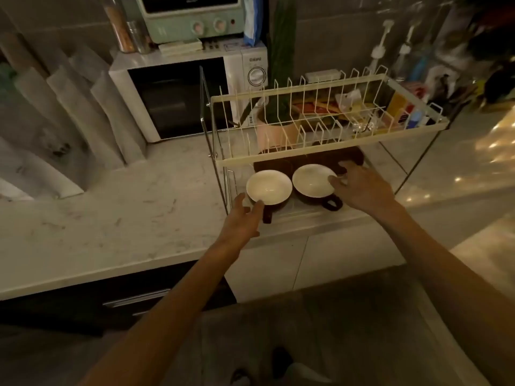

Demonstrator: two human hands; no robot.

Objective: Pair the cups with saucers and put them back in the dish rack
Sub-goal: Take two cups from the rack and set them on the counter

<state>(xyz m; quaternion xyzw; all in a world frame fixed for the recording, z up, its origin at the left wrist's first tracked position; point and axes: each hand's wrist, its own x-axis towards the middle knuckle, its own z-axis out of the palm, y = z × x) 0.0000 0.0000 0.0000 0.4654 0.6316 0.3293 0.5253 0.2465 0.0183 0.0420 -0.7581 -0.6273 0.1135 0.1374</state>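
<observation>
Two white saucers lie on top of two dark cups on the lower level of the cream wire dish rack [328, 153]. The left saucer [269, 186] covers a cup whose handle [267, 215] points toward me. The right saucer [312, 179] covers a cup with a looped handle [333, 203]. My left hand [242, 221] has its fingers apart, and its fingertips touch the front rim of the left saucer. My right hand [362, 188] is spread at the right saucer's edge, with the thumb resting on the rim. The cup bodies are mostly hidden.
A dark board [351, 157] lies behind the saucers under the rack's upper tier. A pink pot with a green plant [274, 129] stands behind the rack, and a white microwave [178, 93] to its left. The marble counter [125, 218] extends left; bottles and clutter crowd the right.
</observation>
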